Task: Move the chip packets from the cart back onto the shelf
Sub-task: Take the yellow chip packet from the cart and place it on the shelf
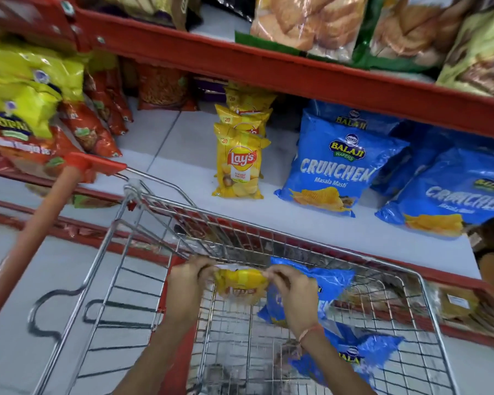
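Inside the wire cart (268, 238), my left hand (187, 283) and my right hand (293, 292) both grip the top edge of a yellow Lay's packet (241, 285), one hand at each end. Two blue Balaji packets lie in the cart: one (330, 283) just behind my right hand, another (354, 357) lower right by my forearm. On the white shelf (183, 138) stands a row of yellow Lay's packets (238, 163), and blue Balaji Crunchem packets (332, 166) lean to their right.
The cart's red handle (49, 218) runs diagonally at left. A red shelf edge (268, 69) overhangs above, carrying clear snack bags. Yellow and red snack packets (35, 109) crowd the shelf's left side. A lower shelf with packets shows at the far right (465, 306).
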`<state>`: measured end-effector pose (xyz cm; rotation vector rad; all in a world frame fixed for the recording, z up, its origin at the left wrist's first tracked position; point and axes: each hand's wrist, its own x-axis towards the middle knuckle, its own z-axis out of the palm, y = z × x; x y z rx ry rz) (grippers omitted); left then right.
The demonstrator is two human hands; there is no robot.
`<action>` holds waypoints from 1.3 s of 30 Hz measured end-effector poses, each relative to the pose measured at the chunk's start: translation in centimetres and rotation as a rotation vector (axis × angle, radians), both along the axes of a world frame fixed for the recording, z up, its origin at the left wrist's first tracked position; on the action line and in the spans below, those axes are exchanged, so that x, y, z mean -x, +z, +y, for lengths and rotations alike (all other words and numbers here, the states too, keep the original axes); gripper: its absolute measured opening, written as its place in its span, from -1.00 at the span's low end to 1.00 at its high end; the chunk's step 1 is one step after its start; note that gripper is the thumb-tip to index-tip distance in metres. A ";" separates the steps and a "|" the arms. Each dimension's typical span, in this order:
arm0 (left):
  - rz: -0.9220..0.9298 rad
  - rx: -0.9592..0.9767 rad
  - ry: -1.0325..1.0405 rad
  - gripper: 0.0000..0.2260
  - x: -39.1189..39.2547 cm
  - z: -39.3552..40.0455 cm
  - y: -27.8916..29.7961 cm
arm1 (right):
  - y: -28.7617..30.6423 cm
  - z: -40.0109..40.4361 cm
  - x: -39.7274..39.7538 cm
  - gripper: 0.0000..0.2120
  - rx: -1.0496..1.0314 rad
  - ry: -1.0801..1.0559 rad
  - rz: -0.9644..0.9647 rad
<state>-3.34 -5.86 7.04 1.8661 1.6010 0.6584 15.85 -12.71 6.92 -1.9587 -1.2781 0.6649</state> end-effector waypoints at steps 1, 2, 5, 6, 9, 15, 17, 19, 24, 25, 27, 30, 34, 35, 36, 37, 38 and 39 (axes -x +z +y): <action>-0.016 -0.049 -0.007 -0.93 0.1 -0.1 1.3 | 1.1 -0.2 -0.2 -0.91 -0.051 0.005 -0.014; -0.034 -0.097 -0.009 -0.92 0.1 -0.2 2.7 | 2.3 -0.2 -0.5 -0.90 -0.106 0.011 -0.031; -0.104 -0.241 -0.022 -0.87 0.0 -0.1 6.8 | 6.2 0.1 -1.3 -0.91 -0.258 0.027 -0.083; -0.134 -0.273 -0.026 -0.86 -0.1 0.0 8.1 | 7.5 0.3 -1.6 -0.91 -0.303 0.032 -0.088; -0.223 -0.332 -0.039 -0.86 -0.5 1.0 11.5 | 11.1 1.2 -2.3 -0.91 -0.437 0.021 -0.106; -0.241 -0.529 -0.046 -0.90 -1.9 4.4 16.5 | 16.4 4.5 -3.2 -0.85 -0.625 -0.028 -0.156; -0.235 -0.555 -0.044 -0.91 -2.4 5.8 17.5 | 17.2 6.0 -3.5 -0.83 -0.646 -0.045 -0.130; -0.237 -0.566 -0.038 -0.91 -2.9 7.2 17.9 | 17.4 7.6 -3.8 -0.91 -0.654 -0.070 -0.136; -0.193 -0.477 -0.045 -0.90 -3.9 10.6 16.5 | 15.7 11.4 -4.4 -0.96 -0.527 -0.083 -0.152; -0.178 -0.441 -0.056 -0.88 -4.0 11.2 15.9 | 15.2 12.0 -4.4 -0.95 -0.493 -0.082 -0.151; -0.140 -0.393 -0.074 -0.87 -4.2 12.0 14.9 | 14.3 13.1 -4.3 -0.94 -0.425 -0.085 -0.154; -0.097 -0.346 -0.088 -0.87 -4.6 13.0 13.5 | 13.1 14.5 -4.3 -0.93 -0.339 -0.092 -0.141; -0.020 -0.216 -0.102 -0.86 -4.9 14.1 12.2 | 11.9 15.6 -4.3 -0.93 -0.244 -0.070 -0.109; -0.009 -0.202 -0.102 -0.86 -5.0 14.2 11.9 | 11.8 15.8 -4.3 -0.93 -0.233 -0.069 -0.104; -0.001 -0.201 -0.098 -0.85 -5.1 14.2 11.6 | 11.7 15.9 -4.3 -0.92 -0.228 -0.069 -0.101; 0.010 -0.206 -0.089 -0.85 -5.2 14.2 11.3 | 11.6 16.0 -4.4 -0.92 -0.227 -0.067 -0.099; 0.030 -0.212 -0.076 -0.83 -5.3 14.1 11.2 | 11.6 16.0 -4.5 -0.89 -0.222 -0.060 -0.093; 0.056 -0.213 -0.057 -0.81 -5.4 14.0 11.1 | 11.6 15.8 -4.6 -0.85 -0.216 -0.045 -0.078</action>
